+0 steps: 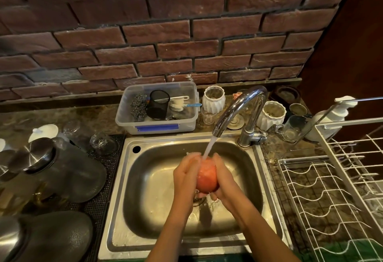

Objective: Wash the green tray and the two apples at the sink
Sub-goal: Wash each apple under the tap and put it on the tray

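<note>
A red apple (206,175) is held over the steel sink (157,183), right under the water stream from the tap (238,108). My left hand (186,173) presses its left side and my right hand (222,175) cups its right side and underside. Both hands are wet and closed around the fruit. A green surface (360,247) shows beneath the white wire rack at the lower right; I cannot tell whether it is the tray. I see no second apple.
A clear plastic box (157,125) with scourers and brushes stands behind the sink. White jars (213,100) and glasses sit near the tap. Glass jars with steel lids (51,170) crowd the left counter. A white dish rack (331,195) fills the right.
</note>
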Demonstrator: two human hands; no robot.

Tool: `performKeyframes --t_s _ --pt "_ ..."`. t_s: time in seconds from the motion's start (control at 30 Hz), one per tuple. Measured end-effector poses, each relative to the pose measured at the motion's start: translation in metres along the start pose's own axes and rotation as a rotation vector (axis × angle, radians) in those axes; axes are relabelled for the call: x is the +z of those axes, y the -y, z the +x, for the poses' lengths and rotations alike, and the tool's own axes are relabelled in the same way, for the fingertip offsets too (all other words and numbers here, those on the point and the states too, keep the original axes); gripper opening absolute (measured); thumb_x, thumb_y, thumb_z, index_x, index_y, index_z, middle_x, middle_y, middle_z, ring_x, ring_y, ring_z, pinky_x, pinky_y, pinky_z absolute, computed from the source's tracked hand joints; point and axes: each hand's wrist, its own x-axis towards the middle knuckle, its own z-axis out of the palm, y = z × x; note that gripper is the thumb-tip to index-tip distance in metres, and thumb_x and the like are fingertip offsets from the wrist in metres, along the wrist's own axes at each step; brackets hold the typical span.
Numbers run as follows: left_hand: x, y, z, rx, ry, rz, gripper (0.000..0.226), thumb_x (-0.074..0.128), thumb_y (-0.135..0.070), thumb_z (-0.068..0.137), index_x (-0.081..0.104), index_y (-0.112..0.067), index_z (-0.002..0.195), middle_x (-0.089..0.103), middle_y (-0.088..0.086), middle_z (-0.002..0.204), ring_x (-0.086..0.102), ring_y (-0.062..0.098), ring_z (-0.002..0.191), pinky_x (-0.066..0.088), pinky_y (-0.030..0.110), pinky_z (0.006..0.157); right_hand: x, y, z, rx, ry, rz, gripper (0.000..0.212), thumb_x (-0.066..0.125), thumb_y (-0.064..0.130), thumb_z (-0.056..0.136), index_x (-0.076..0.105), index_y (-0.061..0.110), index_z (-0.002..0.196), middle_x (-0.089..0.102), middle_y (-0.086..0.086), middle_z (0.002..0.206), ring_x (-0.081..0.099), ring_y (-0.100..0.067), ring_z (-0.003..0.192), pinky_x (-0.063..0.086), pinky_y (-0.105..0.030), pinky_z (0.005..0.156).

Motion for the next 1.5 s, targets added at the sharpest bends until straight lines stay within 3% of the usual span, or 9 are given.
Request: performKeyframes --t_s 0.2,0.3,0.4,0.57,0.77,0.9,1.1,1.37,1.5 --pt "0.012 -0.011 -0.001 -0.292 -0.254 -0.32 0.021 0.061 -0.032 0.091 0.071 -0.016 0.101 0.071 0.012 0.101 0.069 0.027 0.093 0.056 0.033 0.064 0.004 -0.015 0.001 -0.325 0.089 -0.313 0.044 0.054 0.048 0.097 0.035 0.043 0.137 0.052 0.002 0.135 0.061 -0.015 0.116 0.06 -0.035 0.088" --pt "0.012 -0.015 -0.004 -0.249 -0.177 -0.264 0.02 0.059 -0.037 0.093 0.071 -0.023 0.1 0.072 0.008 0.102 0.069 0.025 0.095 0.06 0.038 0.073 0.006 -0.016 -0.002 -0.47 -0.012 -0.252 0.03 0.054 0.028 0.1 0.042 0.039 0.125 0.057 0.005 0.124 0.063 -0.006 0.106 0.057 -0.02 0.076" --pt "0.002 -0.012 -0.004 -0.141 -0.045 -0.111 0.021 0.058 -0.044 0.094 0.07 -0.037 0.11 0.069 0.0 0.113 0.069 0.02 0.101 0.062 0.037 0.079 0.007 -0.012 0.005 -0.364 -0.111 -0.241 0.019 0.044 0.044 0.102 0.05 0.036 0.118 0.061 0.0 0.118 0.066 -0.014 0.1 0.059 -0.027 0.069" --pt "-0.012 -0.002 -0.001 0.064 0.143 0.099 0.023 0.067 -0.04 0.091 0.066 -0.046 0.113 0.064 -0.013 0.119 0.066 0.014 0.105 0.062 0.031 0.079 0.001 -0.001 0.013 -0.072 -0.115 -0.258 0.056 0.024 0.062 0.1 0.052 0.024 0.131 0.064 -0.017 0.121 0.068 -0.032 0.101 0.05 -0.019 0.041" --pt "0.003 -0.011 0.007 -0.283 -0.214 -0.185 0.024 0.053 -0.038 0.097 0.07 -0.021 0.096 0.072 0.01 0.096 0.07 0.026 0.09 0.056 0.034 0.069 0.01 -0.013 0.013 -0.345 0.009 -0.437 0.055 0.041 0.061 0.095 0.032 0.041 0.145 0.059 0.005 0.13 0.065 -0.013 0.111 0.057 -0.041 0.095" --pt "0.01 -0.005 0.009 -0.262 -0.111 0.111 0.025 0.048 -0.046 0.097 0.067 -0.032 0.105 0.069 0.004 0.102 0.068 0.019 0.09 0.056 0.032 0.066 0.007 -0.009 0.013 -0.343 -0.168 -0.406 0.019 0.04 0.049 0.097 0.052 0.04 0.108 0.068 0.007 0.1 0.069 -0.014 0.089 0.06 -0.05 0.082" --pt "0.002 0.015 -0.002 0.118 0.069 0.212 0.019 0.061 -0.036 0.095 0.067 -0.045 0.111 0.065 -0.02 0.111 0.064 0.007 0.102 0.059 0.038 0.087 -0.003 0.001 0.015 -0.079 -0.131 -0.378 0.05 0.021 0.055 0.103 0.058 0.027 0.121 0.067 -0.012 0.11 0.069 -0.031 0.097 0.059 -0.038 0.066" --pt "0.013 -0.009 0.008 -0.415 -0.222 -0.181 0.014 0.064 -0.018 0.089 0.076 -0.012 0.088 0.074 0.012 0.091 0.07 0.029 0.088 0.057 0.039 0.073 0.004 -0.023 0.011 -0.417 -0.073 -0.509 0.031 0.045 0.057 0.095 0.053 0.043 0.121 0.059 0.007 0.121 0.061 -0.009 0.107 0.056 -0.038 0.092" --pt "0.009 0.0 0.003 -0.197 -0.119 0.012 0.019 0.057 -0.037 0.095 0.074 -0.031 0.101 0.072 -0.001 0.102 0.067 0.021 0.097 0.059 0.048 0.086 0.004 -0.022 0.017 -0.445 -0.147 -0.466 0.018 0.045 0.048 0.099 0.059 0.039 0.107 0.064 0.012 0.104 0.065 -0.011 0.1 0.057 -0.026 0.074"
